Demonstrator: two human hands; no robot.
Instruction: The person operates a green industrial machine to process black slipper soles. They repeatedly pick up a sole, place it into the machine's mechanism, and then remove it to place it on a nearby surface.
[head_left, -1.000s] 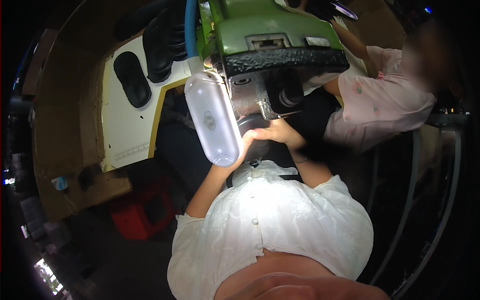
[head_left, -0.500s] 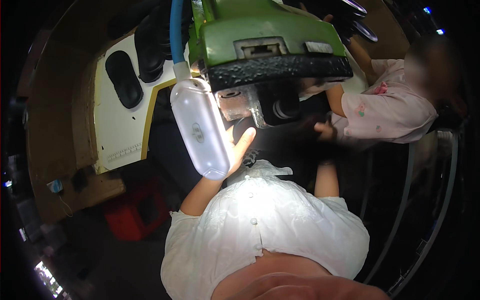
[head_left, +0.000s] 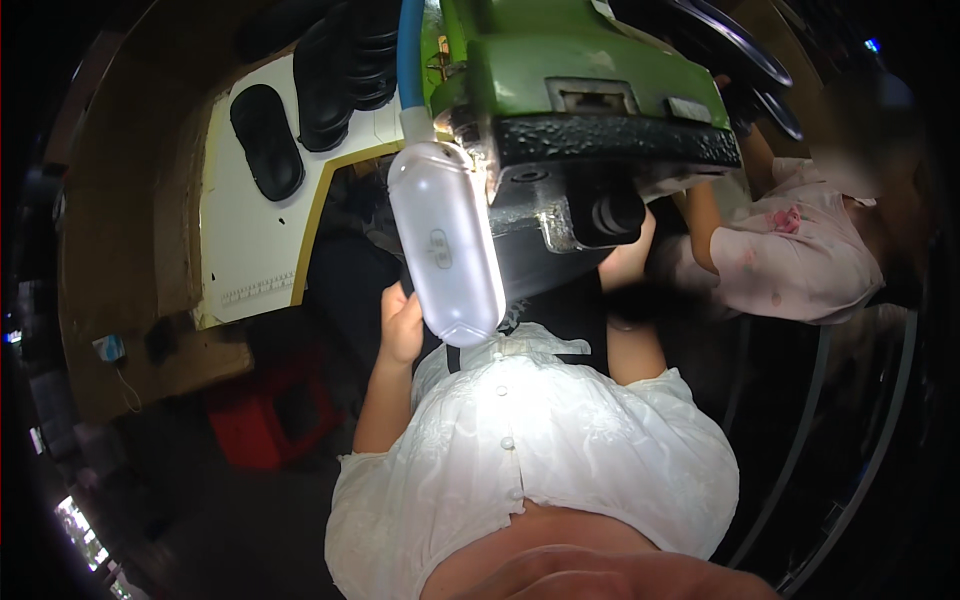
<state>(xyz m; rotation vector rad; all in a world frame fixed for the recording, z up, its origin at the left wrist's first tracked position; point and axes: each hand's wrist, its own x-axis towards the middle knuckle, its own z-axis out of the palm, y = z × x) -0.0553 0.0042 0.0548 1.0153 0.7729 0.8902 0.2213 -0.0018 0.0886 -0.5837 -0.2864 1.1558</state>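
Observation:
A green machine head (head_left: 600, 75) with a black underside fills the upper middle, and a pale elongated lamp (head_left: 450, 245) glows beside it. Below the machine lies a dark, smooth piece (head_left: 550, 285), too dim for its kind to be told. My left hand (head_left: 402, 325) is left of the lamp, fingers curled; the lamp covers part of it, and what it grips is hidden. At the right end of the dark piece, under the machine's round black knob (head_left: 617, 214), my right hand (head_left: 630, 255) is closed on it, fingertips partly hidden.
Black insole-shaped pieces (head_left: 267, 142) lie on a white, yellow-edged table (head_left: 240, 245) at left, several more stacked (head_left: 325, 100) behind. A blue hose (head_left: 410, 55) runs to the lamp. A red stool (head_left: 250, 420) stands lower left. Another person (head_left: 790, 245) sits close at right.
My left hand has moved left, out from under the lamp, and its fingers have curled. My right hand has come up to the machine's knob. The view has shifted, so machine and lamp appear further right.

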